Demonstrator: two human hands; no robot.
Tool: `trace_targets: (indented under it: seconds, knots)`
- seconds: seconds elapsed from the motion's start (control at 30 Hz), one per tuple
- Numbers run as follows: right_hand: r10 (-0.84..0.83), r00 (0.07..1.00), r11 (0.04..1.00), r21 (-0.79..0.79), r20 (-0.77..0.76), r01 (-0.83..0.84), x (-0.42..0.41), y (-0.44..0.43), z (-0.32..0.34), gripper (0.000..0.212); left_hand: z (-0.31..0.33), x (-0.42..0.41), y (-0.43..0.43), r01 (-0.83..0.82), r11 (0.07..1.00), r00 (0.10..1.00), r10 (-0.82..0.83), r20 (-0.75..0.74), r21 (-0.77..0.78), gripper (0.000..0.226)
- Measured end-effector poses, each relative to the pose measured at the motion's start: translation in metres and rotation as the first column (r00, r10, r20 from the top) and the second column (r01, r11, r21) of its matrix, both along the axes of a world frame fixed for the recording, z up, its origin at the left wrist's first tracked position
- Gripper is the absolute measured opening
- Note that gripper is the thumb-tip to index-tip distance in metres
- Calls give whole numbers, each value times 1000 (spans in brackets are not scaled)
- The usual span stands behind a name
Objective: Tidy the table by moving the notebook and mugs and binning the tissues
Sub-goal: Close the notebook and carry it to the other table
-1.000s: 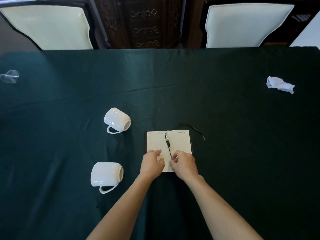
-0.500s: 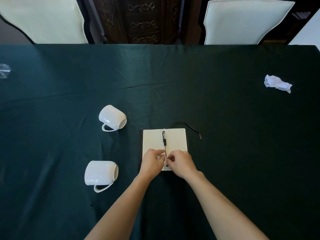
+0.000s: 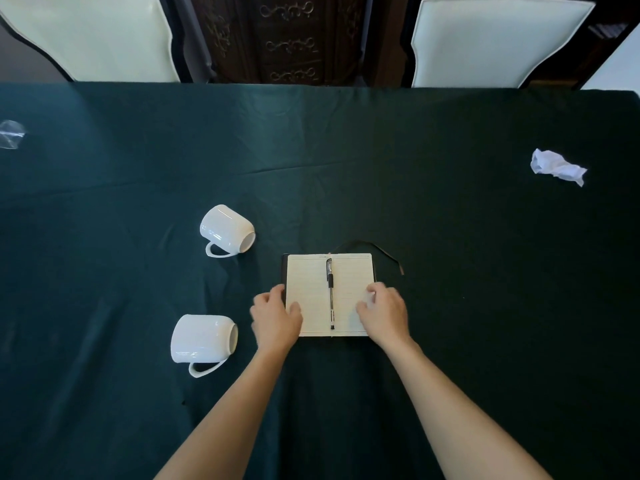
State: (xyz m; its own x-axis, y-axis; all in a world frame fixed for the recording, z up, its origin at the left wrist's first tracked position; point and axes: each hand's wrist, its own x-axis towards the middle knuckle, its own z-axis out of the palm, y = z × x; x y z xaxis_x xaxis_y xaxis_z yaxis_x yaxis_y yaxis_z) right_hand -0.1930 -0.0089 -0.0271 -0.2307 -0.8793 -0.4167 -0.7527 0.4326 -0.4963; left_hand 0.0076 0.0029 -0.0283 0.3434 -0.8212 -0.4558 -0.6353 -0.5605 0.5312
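An open lined notebook (image 3: pixel 311 289) lies on the dark green tablecloth (image 3: pixel 346 168) in front of me, with a black pen (image 3: pixel 330 292) along its spine. My left hand (image 3: pixel 275 315) grips the notebook's left edge, thumb on the page. My right hand (image 3: pixel 386 311), slightly blurred, holds the right edge the same way. Two white mugs lie on their sides to the left: one mug (image 3: pixel 223 228) farther off, the other mug (image 3: pixel 199 337) beside my left hand. A crumpled white tissue (image 3: pixel 556 166) sits at the far right.
The notebook's dark ribbon (image 3: pixel 381 251) trails off to its upper right. A clear crumpled wrapper (image 3: pixel 10 133) lies at the far left edge. Two cream-backed chairs, a left chair (image 3: pixel 90 36) and a right chair (image 3: pixel 495 36), stand behind the table's far edge.
Both hands have moved apart from the pen at the middle of the notebook to its left and right edges. The pen stays on the spine.
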Motion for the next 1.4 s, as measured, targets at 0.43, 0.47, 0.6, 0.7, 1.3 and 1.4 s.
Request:
trace_targets:
  seconds: [0.43,0.47,0.6,0.7,1.3,1.4]
  knots:
    - [-419,839,902,262,346,343,-24,-9,-6,37,14,5,-16,-210,978,776,172,-607,8,29]
    - [-452,801,888,285,393,361,-24,-9,-6,33,18,3,-16,-184,983,730,142,-668,7,33]
    - [-498,701,864,357,509,355,-26,-8,0,34,14,-16,-16,37,999,776,-33,-629,-6,31]
    - [-509,626,860,392,591,328,-27,-3,3,42,7,-39,-9,267,963,860,-258,-441,-42,40]
    - [-269,475,960,197,838,198,-17,54,47,27,66,-23,-27,-79,934,897,-86,-434,-348,26]
    - [-186,392,978,132,901,161,-8,74,78,27,102,-6,-40,-136,918,805,-117,-582,-373,24]
